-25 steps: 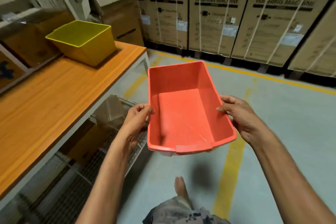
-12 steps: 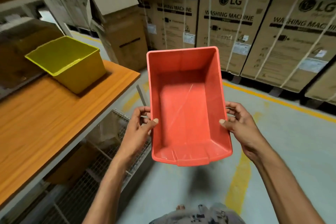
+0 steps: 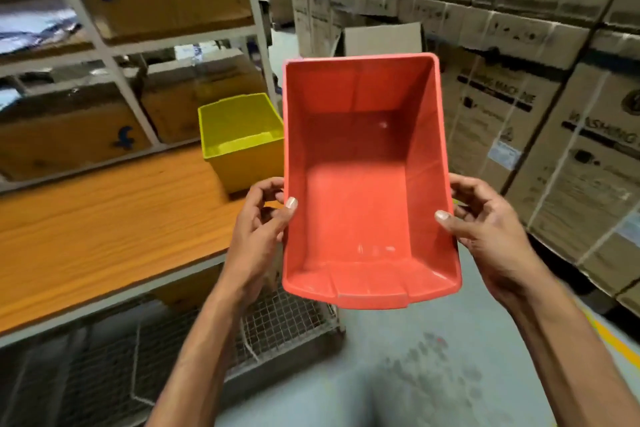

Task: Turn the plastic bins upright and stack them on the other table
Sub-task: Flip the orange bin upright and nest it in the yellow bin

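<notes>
I hold an empty red plastic bin [image 3: 363,191] upright in the air in front of me, its open top facing me. My left hand [image 3: 263,218] grips its left rim, thumb over the edge. My right hand [image 3: 481,218] grips the right rim the same way. A yellow bin [image 3: 239,135] stands upright and empty on the wooden table [image 3: 104,218], near the table's far right corner. The red bin's left wall hides the yellow bin's right side.
Behind the table stands a metal shelf rack [image 3: 114,52] loaded with cardboard boxes. Stacked washing-machine cartons [image 3: 540,114] wall off the right side. A wire mesh crate [image 3: 277,326] sits under the table. Grey concrete floor [image 3: 415,374] lies below my arms.
The view has swung left toward the table. The red bin has come closer to the yellow bin and now overlaps it. Both hands keep the same grip on the rims.
</notes>
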Available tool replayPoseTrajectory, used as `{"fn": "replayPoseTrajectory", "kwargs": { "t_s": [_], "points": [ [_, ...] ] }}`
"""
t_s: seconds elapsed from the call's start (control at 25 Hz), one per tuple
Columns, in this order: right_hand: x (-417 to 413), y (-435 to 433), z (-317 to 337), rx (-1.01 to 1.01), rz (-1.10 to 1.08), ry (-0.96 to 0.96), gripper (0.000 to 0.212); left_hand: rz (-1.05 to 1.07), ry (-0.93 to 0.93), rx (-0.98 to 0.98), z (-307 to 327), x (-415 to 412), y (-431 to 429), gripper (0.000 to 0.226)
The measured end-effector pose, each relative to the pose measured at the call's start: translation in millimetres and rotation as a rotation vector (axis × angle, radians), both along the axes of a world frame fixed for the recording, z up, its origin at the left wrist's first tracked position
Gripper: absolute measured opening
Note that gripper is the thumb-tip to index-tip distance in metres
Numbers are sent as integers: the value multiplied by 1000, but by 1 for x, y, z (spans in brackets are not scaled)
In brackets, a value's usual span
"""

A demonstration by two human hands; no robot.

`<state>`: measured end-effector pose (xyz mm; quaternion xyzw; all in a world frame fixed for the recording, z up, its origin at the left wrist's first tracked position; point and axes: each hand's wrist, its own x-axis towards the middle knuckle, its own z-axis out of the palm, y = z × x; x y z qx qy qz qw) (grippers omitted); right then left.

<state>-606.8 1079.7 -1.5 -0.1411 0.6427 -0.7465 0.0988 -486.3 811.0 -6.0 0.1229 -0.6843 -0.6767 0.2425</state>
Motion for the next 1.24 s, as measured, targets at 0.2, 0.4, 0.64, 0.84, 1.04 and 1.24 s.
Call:
{"fn": "replayPoseTrajectory", "kwargs": {
  "t_s": [0.2, 0.4, 0.64, 0.84, 1.04, 1.24],
  "points": [
    [-71, -63, 39, -36, 201, 103, 52, 264, 73, -66, 37, -15, -30, 31],
    [-124, -157, 64, -93, 322, 145, 50, 460, 135, -139, 59, -54, -101, 29],
    [-186, -271, 82, -75, 313, 179, 49, 483, 126, -179, 82, -107, -205, 29],
    [-222, -339, 82, -21, 301, 156, 46, 475, 88, -169, 85, -142, -274, 29],
    [-257, -389, 74, 74, 335, 47, 34, 472, -106, -87, 69, -177, -316, 34],
    [-295, -415, 50, 163, 454, -73, 32, 455, -241, 15, 44, -203, -340, 30]
  ]
}}
